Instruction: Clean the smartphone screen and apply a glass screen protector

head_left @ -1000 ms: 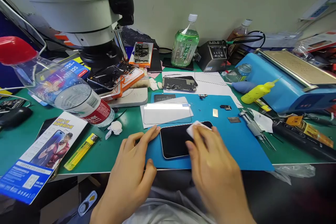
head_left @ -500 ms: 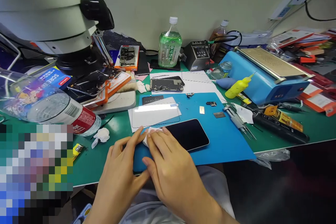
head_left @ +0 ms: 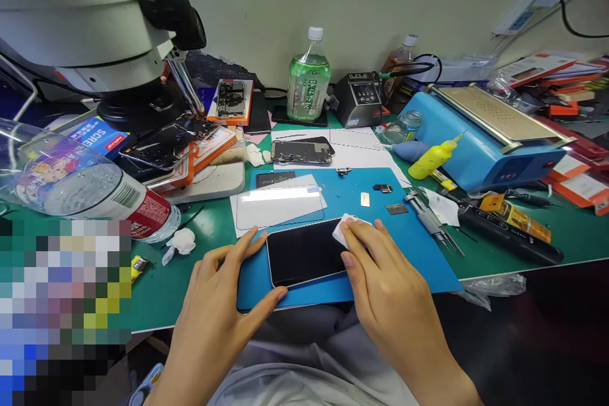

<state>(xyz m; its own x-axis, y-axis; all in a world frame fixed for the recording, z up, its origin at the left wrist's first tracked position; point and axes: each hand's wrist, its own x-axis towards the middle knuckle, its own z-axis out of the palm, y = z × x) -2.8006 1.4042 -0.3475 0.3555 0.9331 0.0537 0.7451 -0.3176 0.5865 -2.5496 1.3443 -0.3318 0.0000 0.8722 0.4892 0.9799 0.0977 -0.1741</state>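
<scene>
The smartphone (head_left: 304,252) lies screen-up, dark, on the near left part of the blue work mat (head_left: 413,247), long side toward you. Your right hand (head_left: 385,285) presses a small white wipe (head_left: 343,230) onto the phone's far right corner, fingers together and flat over the wipe. Your left hand (head_left: 214,304) braces the phone's left end: fingers spread apart, thumb tip touching the near left corner, index along the far left corner, nothing gripped.

Just behind the phone a clear screen protector (head_left: 280,204) lies on white paper. Small metal parts (head_left: 365,199) sit on the mat farther back. Tweezers (head_left: 431,219) lie off the mat's right edge, near a yellow squeeze bottle (head_left: 431,162) and a blue heating machine (head_left: 485,139). 1 green drink bottle (head_left: 308,79) stands at the back. A microscope (head_left: 80,19) looms far left, with a plastic water bottle (head_left: 85,187) lying below it on the green desk mat (head_left: 166,285).
</scene>
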